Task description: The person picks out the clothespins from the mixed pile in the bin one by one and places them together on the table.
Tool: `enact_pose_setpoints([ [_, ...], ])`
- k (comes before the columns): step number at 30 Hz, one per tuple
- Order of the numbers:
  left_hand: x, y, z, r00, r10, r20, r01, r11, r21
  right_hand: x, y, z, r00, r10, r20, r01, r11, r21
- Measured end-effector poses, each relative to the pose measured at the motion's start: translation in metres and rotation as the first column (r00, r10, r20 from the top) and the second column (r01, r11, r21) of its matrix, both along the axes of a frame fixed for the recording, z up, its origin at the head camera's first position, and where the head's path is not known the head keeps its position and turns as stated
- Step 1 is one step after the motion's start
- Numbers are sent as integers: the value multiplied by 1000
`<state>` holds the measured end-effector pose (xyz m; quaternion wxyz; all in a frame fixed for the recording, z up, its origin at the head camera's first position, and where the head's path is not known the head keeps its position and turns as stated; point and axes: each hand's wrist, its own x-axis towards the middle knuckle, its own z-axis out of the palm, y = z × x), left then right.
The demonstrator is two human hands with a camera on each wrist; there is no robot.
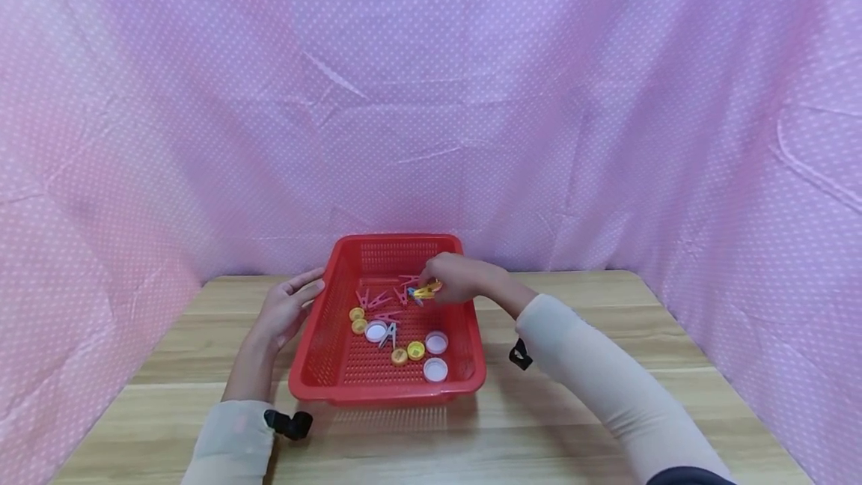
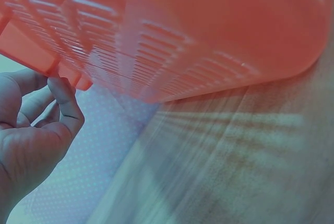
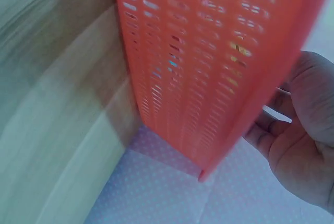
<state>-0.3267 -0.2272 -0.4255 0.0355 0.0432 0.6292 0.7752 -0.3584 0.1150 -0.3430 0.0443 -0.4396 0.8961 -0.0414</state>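
Note:
A red plastic basket [image 1: 387, 394] with slotted walls sits on the table. My left hand [image 1: 281, 313] is at its left side; in the left wrist view, the thumb and fingers of that hand [image 2: 39, 130] pinch the basket's rim. My right hand [image 1: 459, 277] reaches over the right wall, fingertips inside and pinching a yellow clothespin [image 1: 426, 292]. Part of the clothespin is hidden by the fingers. Just below it shows a small blue piece [image 1: 418, 301]. Seen from the right wrist, the hand [image 3: 302, 140] is beyond the rim, its fingertips hidden.
Inside the basket lie several pink clothespins [image 1: 379, 301], a pale grey clothespin [image 1: 389, 334], white round caps [image 1: 435, 370] and yellow round caps [image 1: 416, 350]. Wooden tabletop [image 1: 572, 425] surrounds the basket. A pink dotted curtain [image 1: 431, 133] hangs behind and on both sides.

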Motion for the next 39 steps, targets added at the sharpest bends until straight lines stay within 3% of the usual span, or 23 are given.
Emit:
enact_pose_setpoints([
  [9, 2, -1, 1, 1000, -3, -1, 3, 1000, -18, 0, 33, 14, 1000, -24, -13, 22, 990, -136],
  [18, 0, -1, 1, 1000, 3, -3, -3, 1000, -4, 2, 78, 10, 998, -66, -26, 57, 963, -264],
  [29, 2, -2, 0, 1000, -4, -16, 4, 1000, -17, -1, 134, -15, 987, -148, -54, 126, 947, -294],
  [39, -1, -2, -2, 1000, -7, -10, 6, 1000, -20, -8, 176, -41, 970, -243, -6, 228, 917, -326],
])
